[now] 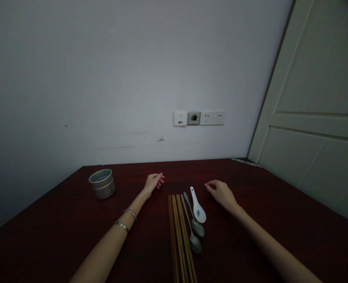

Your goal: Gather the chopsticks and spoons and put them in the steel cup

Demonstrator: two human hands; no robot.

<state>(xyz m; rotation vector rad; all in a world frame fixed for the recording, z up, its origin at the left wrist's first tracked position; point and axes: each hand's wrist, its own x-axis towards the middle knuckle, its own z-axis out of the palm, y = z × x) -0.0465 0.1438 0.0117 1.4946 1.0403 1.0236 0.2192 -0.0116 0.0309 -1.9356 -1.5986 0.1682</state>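
Note:
My left hand (153, 182) rests on the table on its side, fingers loosely curled and slightly apart, holding nothing. To its right, several wooden chopsticks (180, 236) lie side by side, pointing away from me. Beside them are two metal spoons, one nearer (195, 243) and one a little farther off (197, 228). A white soup spoon (198, 212) with a blue mark in its bowl lies just right of these. Nearest to that spoon is my right hand (221, 192), on the table with loosely bent fingers and nothing in it; neither hand touches the utensils.
A grey metal utensil holder (103, 184) stands upright at the left of the dark red table (144, 251). Behind the table rises a white wall with sockets (212, 118). A pale panelled door (312, 118) borders the right side. A thin flat strip (246, 162) lies at the back right edge.

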